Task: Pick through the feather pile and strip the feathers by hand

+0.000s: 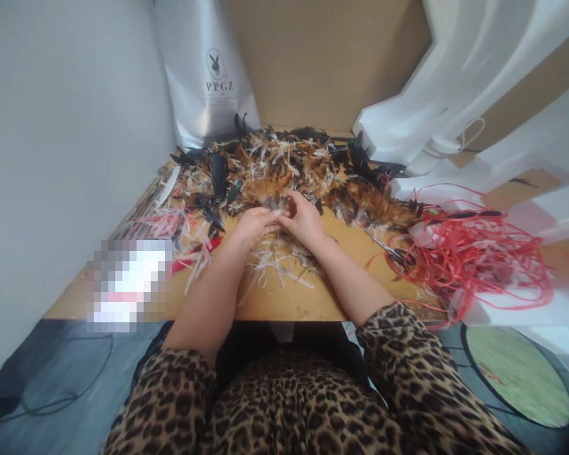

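My left hand (258,225) and my right hand (304,219) meet over the middle of the table, fingertips pinched together. Between them is a bunch of brown feathers (267,191), its tips fanning out away from me and its lower ends at my fingers. Beyond my hands spreads a heap of loose brown, cream and black feathers (284,151). A row of brown feathers (367,205) lies to the right of my right hand. White ribbon strips (272,268) lie on the table below my hands.
Tangled red ribbon (483,259) covers the table's right end, with scissors (393,251) beside it. A blurred-out bright item (133,278) lies at the left front edge. A silvery bag (203,82) stands behind, and a round green-topped stool (519,373) is below right.
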Demonstrator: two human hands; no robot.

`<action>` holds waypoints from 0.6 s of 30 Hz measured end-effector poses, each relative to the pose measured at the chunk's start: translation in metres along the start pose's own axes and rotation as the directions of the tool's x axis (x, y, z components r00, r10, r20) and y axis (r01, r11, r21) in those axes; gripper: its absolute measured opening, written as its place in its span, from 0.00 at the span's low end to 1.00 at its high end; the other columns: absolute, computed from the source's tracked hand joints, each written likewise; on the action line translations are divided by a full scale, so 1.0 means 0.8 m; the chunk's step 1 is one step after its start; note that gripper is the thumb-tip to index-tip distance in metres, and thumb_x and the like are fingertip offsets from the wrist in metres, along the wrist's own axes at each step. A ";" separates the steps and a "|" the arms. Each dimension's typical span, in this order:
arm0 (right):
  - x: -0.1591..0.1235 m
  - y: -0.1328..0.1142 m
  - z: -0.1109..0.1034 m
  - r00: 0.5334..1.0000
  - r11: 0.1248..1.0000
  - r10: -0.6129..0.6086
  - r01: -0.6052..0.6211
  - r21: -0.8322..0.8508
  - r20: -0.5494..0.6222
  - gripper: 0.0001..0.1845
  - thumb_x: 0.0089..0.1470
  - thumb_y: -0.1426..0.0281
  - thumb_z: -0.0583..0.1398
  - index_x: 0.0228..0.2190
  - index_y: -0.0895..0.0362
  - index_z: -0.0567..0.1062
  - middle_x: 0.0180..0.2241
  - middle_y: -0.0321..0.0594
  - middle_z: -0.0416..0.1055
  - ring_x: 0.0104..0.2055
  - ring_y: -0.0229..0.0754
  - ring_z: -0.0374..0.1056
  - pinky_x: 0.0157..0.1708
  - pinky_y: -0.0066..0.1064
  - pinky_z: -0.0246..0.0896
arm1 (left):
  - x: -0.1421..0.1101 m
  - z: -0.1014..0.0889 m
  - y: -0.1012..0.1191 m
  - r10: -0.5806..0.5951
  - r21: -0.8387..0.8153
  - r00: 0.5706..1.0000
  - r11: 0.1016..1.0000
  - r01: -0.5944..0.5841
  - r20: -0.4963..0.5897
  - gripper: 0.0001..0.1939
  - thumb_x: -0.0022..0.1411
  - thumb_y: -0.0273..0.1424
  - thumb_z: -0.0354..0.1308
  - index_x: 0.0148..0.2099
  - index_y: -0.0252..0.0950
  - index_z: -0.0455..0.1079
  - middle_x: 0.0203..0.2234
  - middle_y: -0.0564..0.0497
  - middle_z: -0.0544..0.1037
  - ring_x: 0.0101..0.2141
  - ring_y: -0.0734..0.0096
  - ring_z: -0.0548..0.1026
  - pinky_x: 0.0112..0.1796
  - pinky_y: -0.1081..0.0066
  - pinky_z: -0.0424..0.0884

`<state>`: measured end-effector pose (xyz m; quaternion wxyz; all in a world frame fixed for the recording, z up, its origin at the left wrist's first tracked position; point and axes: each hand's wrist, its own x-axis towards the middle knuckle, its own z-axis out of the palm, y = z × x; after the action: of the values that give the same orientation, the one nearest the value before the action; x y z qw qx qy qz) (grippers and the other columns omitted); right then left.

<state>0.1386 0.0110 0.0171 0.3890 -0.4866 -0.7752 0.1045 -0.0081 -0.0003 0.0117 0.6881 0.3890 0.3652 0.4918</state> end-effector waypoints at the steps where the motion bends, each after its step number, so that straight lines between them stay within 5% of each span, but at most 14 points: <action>1: 0.001 0.000 -0.001 1.000 1.000 0.019 -0.018 0.006 -0.002 0.29 0.42 0.66 0.61 0.49 0.56 0.66 0.34 0.39 0.70 0.33 0.42 0.65 0.34 0.32 0.59 | 0.001 0.000 -0.001 0.020 0.016 1.000 1.000 -0.020 -0.003 0.13 0.43 0.33 0.67 0.28 0.28 0.73 0.32 0.43 0.79 0.33 0.69 0.77 0.41 0.67 0.72; 6: 0.009 0.007 -0.010 0.997 0.976 -0.012 -0.006 0.217 0.083 0.16 0.40 0.66 0.62 0.34 0.60 0.73 0.31 0.39 0.67 0.33 0.39 0.63 0.35 0.31 0.58 | 0.008 0.001 -0.005 0.130 0.142 0.989 0.983 -0.118 -0.076 0.16 0.39 0.37 0.69 0.25 0.28 0.74 0.26 0.45 0.79 0.30 0.68 0.77 0.39 0.68 0.72; 11: 0.013 0.013 -0.014 0.970 0.709 0.068 -0.211 0.673 0.233 0.15 0.40 0.61 0.64 0.28 0.59 0.73 0.29 0.35 0.68 0.32 0.35 0.64 0.36 0.29 0.59 | 0.012 -0.003 -0.005 0.190 0.222 0.978 0.961 -0.167 -0.088 0.18 0.38 0.40 0.68 0.25 0.29 0.74 0.21 0.47 0.78 0.26 0.70 0.77 0.36 0.68 0.73; 18: 0.009 0.004 -0.005 0.959 0.577 0.161 -0.284 0.766 0.234 0.15 0.38 0.61 0.66 0.20 0.60 0.72 0.20 0.31 0.65 0.24 0.31 0.59 0.28 0.25 0.56 | 0.006 0.001 -0.001 0.151 0.226 0.989 0.963 -0.148 0.006 0.17 0.40 0.38 0.68 0.27 0.27 0.74 0.22 0.45 0.78 0.23 0.72 0.76 0.30 0.73 0.73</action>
<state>0.1420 0.0176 0.0216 0.4927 -0.3491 -0.6058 0.5181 -0.0057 0.0042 0.0110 0.5984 0.4880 0.3922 0.4999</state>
